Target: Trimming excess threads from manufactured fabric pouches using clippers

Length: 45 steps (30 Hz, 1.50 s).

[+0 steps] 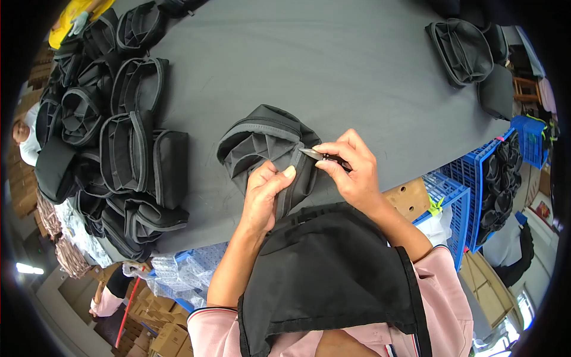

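Note:
A black fabric pouch (270,152) with a zipper and dark grey edging lies open on the grey table, its folded inner dividers showing. My left hand (267,193) grips the near side of its edging, thumb on top and the other fingers inside or behind the fabric. In my right hand (355,169) are small thread snips (311,154) with a pointed metal blade and black handle. The blade tip meets the pouch's edging near the zipper end, just beyond my left thumb. Part of the snips' handle is hidden by my fingers.
Several similar black pouches (128,152) are heaped along the table's left side. More pouches (461,52) sit at the far right. Blue crates (470,178) stand beyond the right table edge, one filled with black pouches. A person in yellow (77,21) is at the far left.

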Tool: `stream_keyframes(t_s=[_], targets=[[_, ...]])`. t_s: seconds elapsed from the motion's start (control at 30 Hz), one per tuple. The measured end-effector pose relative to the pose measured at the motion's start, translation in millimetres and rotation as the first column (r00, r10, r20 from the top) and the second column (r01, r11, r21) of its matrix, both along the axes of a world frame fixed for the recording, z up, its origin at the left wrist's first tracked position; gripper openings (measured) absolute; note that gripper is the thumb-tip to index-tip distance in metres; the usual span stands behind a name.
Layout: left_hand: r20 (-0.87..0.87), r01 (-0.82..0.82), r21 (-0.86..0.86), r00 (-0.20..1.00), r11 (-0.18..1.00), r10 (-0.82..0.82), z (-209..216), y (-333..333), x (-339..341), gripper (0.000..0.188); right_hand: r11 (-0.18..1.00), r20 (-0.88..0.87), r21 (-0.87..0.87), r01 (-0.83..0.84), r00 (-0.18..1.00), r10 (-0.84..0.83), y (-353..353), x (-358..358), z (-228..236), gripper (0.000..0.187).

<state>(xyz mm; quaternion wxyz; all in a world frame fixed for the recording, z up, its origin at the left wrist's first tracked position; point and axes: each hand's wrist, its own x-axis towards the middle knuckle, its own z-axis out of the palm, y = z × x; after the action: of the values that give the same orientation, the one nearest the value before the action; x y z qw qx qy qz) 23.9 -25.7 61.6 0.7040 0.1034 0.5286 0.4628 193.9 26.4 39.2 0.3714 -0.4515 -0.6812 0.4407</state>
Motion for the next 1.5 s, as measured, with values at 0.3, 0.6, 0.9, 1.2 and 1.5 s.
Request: stream_keyframes(t_s=[0.3,0.6,0.9,1.2,1.5], targets=[[0.177,-0.6,-0.029,0.784,0.8,0.595,-14.4,33.6,10.3,0.033,0.995,-0.01,-0.079,-0.055,0.998,0.054,-17.2,-13.0,25.8,0.037],[-0.214,0.161,-0.04,0.963,0.986,-0.166,-30.6,35.3,-10.6,0.028,0.94,0.029,-0.318,0.127,0.992,-0.125,29.3,-21.2,-18.0,0.021],[-0.417,0.32,-0.119,0.843,0.94,-0.34,-38.9,52.0,-21.0,0.039,0.638,-0.396,-0.712,-0.294,0.918,-0.019,62.6,-35.2,-32.0,0.017],[-0.597,0.253,-0.164,0.744,0.953,-0.3,-51.4,48.8,-10.7,0.036,0.984,0.069,-0.16,0.079,0.995,-0.068,15.5,-23.9,-37.3,0.02],[-0.585,0.189,-0.135,0.777,0.973,-0.232,-57.0,44.9,-8.3,0.033,0.999,0.259,-0.02,-0.028,0.965,0.033,-12.3,1.0,-23.8,0.022]])
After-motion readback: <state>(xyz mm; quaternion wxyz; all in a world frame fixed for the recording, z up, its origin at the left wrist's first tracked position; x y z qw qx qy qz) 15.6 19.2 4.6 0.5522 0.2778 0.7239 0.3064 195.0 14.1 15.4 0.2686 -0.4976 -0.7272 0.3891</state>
